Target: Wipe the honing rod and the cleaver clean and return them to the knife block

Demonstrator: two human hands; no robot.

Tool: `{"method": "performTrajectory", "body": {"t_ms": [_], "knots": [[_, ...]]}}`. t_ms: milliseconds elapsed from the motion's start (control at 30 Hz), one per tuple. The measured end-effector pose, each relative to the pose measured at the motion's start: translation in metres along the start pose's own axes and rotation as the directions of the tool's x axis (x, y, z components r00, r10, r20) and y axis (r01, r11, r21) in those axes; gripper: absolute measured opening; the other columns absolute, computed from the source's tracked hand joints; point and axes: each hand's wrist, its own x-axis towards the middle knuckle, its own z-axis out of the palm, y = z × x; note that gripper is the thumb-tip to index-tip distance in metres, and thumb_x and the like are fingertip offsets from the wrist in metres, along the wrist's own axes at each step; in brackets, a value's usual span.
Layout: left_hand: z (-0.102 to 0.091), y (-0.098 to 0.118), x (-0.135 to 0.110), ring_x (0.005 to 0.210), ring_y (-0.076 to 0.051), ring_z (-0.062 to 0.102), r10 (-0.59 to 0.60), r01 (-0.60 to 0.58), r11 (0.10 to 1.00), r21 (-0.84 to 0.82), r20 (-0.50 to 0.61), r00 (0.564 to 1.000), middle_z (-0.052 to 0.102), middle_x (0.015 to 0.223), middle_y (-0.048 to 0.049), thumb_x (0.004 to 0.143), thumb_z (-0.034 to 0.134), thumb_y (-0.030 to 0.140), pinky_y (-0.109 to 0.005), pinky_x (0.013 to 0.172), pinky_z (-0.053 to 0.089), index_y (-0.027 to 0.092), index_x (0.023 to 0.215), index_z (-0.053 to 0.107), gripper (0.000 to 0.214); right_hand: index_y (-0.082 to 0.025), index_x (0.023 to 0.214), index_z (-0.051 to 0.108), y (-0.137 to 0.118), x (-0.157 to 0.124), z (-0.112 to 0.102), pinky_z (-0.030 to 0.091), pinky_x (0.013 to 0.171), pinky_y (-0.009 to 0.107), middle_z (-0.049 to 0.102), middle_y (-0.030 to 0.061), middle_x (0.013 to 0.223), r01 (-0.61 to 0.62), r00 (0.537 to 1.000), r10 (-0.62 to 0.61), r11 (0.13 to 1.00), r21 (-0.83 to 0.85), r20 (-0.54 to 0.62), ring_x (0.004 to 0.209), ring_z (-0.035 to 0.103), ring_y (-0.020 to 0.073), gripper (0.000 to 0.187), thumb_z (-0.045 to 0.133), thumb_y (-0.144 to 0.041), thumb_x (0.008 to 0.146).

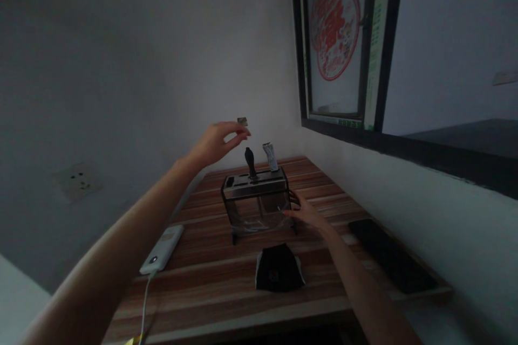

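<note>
A knife block (257, 186) with clear walls and a dark frame stands on the wooden table. A black-handled knife (250, 160) sticks up from its top slots. To the right of it rises a grey-and-white patterned handle (270, 156). My left hand (222, 143) hovers just above the black handle, fingers curved and thumb a little apart, with nothing visible in them. My right hand (301, 211) grips the block's right side, thumb at the front and the other fingers around the side. Whatever is inside the block is too dim to make out.
A folded black cloth-like item (280, 268) lies in front of the block. On the left is a white power bank (162, 248) with a white cable (144, 302). A flat black object (392, 255) lies at the right edge, below a window frame (343, 124). Walls border the table (210, 302).
</note>
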Motion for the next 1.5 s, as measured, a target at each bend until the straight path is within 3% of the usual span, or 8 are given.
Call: {"method": "performTrajectory", "body": {"t_ms": [67,200,367,600,767,933,1200,1500], "knots": [[0.008,-0.001,-0.049,0.081,-0.014,0.064,-0.271,0.217,0.951,-0.22,-0.261,0.926,0.069,0.081,-0.0021,0.091,0.048,0.038,-0.026,0.08,0.046,0.018,0.088,0.067,0.028,-0.029,0.131,0.048,0.001,0.0,-0.001,0.043,0.104,0.046,0.053,0.0092,0.137,0.01,1.0,-0.01,1.0,-0.021,-0.013,0.123,0.052,0.0251,0.078,0.082,-0.036,0.061],[0.071,-0.008,-0.158,0.076,-0.014,0.061,-0.831,0.488,0.535,-0.69,-0.326,0.45,0.063,0.074,0.0004,0.083,0.051,0.05,-0.024,0.078,0.049,0.02,0.082,0.064,0.033,-0.028,0.127,0.052,0.002,0.0,-0.004,0.039,0.106,0.047,0.056,0.0089,0.133,0.061,0.995,-0.069,0.992,-0.107,-0.071,0.122,0.052,0.0256,0.064,0.075,-0.046,0.069],[0.163,-0.017,-0.233,0.058,-0.014,0.058,-0.945,0.521,0.31,-0.795,-0.196,0.263,0.058,0.065,0.0006,0.072,0.053,0.063,-0.025,0.059,0.051,0.019,0.072,0.059,0.044,-0.026,0.119,0.058,0.001,0.0,-0.01,0.043,0.101,0.047,0.063,0.0094,0.123,0.094,0.965,-0.139,0.975,-0.201,-0.223,0.112,0.059,0.0259,0.052,0.065,-0.054,0.076],[0.179,-0.026,-0.249,0.068,-0.017,0.061,-0.942,0.498,0.256,-0.828,-0.1,0.319,0.062,0.07,-0.001,0.07,0.061,0.059,-0.027,0.066,0.052,0.019,0.077,0.065,0.041,-0.021,0.098,0.065,-0.059,0.003,-0.006,0.047,0.092,0.046,0.069,0.0102,0.099,0.13,0.81,-0.395,0.842,-0.524,-0.434,0.094,0.063,0.0265,0.035,0.051,-0.051,0.086],[0.173,-0.022,-0.247,0.066,-0.015,0.055,-0.926,0.499,0.269,-0.824,-0.079,0.369,0.056,0.066,0.0013,0.075,0.058,0.056,-0.024,0.066,0.046,0.02,0.069,0.059,0.037,-0.022,0.098,0.066,-0.148,0.027,0.022,0.044,0.094,0.045,0.068,0.0069,0.097,0.366,0.769,-0.639,0.459,-0.809,-0.014,0.098,0.059,0.0245,0.025,0.048,-0.039,0.092],[0.172,-0.016,-0.243,0.06,-0.014,0.05,-0.911,0.513,0.266,-0.816,-0.039,0.41,0.052,0.06,0.0021,0.076,0.056,0.058,-0.024,0.061,0.042,0.02,0.064,0.057,0.04,-0.021,0.098,0.069,-0.196,0.068,0.039,0.038,0.101,0.048,0.069,0.0068,0.098,0.67,0.72,-0.278,0.042,-0.741,0.636,0.107,0.056,0.026,0.022,0.05,-0.022,0.087],[0.175,-0.015,-0.242,0.057,-0.015,0.049,-0.892,0.514,0.302,-0.803,-0.048,0.451,0.052,0.056,0.0013,0.071,0.054,0.069,-0.024,0.057,0.04,0.019,0.059,0.055,0.052,-0.011,0.1,0.067,-0.185,0.106,0.03,0.03,0.111,0.046,0.07,0.011,0.104,0.825,0.403,0.117,-0.477,-0.305,0.908,0.108,0.058,0.0215,0.025,0.048,-0.005,0.084],[0.175,-0.016,-0.242,0.057,-0.015,0.051,-0.884,0.501,0.308,-0.809,-0.049,0.465,0.055,0.058,0.0,0.071,0.055,0.071,-0.024,0.056,0.041,0.018,0.062,0.058,0.054,-0.016,0.082,0.07,-0.171,0.124,0.053,0.033,0.107,0.04,0.073,0.0054,0.081,0.745,0.517,0.38,-0.641,-0.185,0.767,0.087,0.063,0.0174,0.017,0.054,-0.012,0.086]]}}
